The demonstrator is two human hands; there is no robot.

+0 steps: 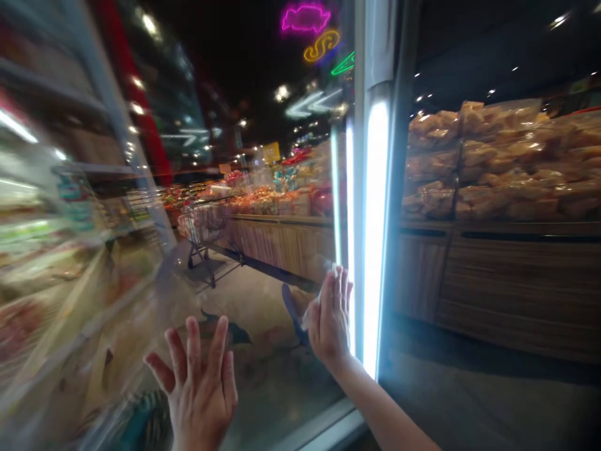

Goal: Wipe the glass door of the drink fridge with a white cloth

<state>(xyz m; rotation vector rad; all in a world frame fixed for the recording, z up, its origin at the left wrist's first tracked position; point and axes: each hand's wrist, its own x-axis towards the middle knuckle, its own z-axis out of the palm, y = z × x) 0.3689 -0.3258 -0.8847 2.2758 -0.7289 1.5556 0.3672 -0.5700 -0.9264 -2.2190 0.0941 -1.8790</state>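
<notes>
My left hand (201, 383) is open at the lower middle, its fingers spread and pointing up in front of a glass door (277, 382). Whether its fingertips touch the pane I cannot tell. To the right, my right hand (332, 329) presses a thin white cloth (310, 313) against the glass, near the door's upright edge. The fingers lie fairly flat over the cloth, which shows at their tips and beside the thumb. Just right of this hand runs a bright vertical light tube (376, 238), mirrored in the pane.
Beyond the glass or reflected in it appear a shopping cart (206, 232) and heaped goods. Blurred shelves (51, 275) fill the left. On the right, bagged goods (521, 166) are stacked above a wood-panelled counter (516, 275). The metal door frame (328, 429) crosses the bottom.
</notes>
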